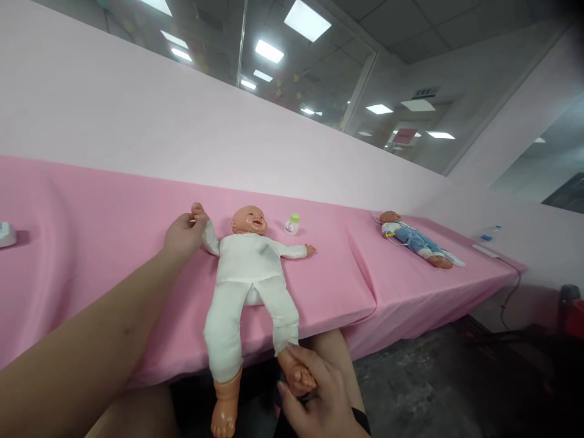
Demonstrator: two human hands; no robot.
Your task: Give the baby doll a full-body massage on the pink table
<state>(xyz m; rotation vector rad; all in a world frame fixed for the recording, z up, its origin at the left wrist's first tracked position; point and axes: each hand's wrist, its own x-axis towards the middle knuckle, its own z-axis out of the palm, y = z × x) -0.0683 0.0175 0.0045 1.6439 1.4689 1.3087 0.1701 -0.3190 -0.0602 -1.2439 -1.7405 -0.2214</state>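
Observation:
A baby doll (250, 261) in a white suit lies on its back on the pink-covered table (123, 210), its legs reaching over the front edge. My left hand (185, 233) is closed around the doll's raised arm on the left, near its small hand. Down at the front edge, my right hand (319, 389) grips the doll's foot on the right, with the thumb below and the fingers above the ankle. The doll's other foot (225, 404) hangs free. Beside the doll's head stands a small white bottle (292, 224) with a green cap.
Farther right, a second doll (413, 237) in blue trousers lies on the pink cover with thin tubes about it. A white object (6, 234) sits at the far left edge. Behind the table rises a pale wall (182, 128) with windows. My knees are under the front edge.

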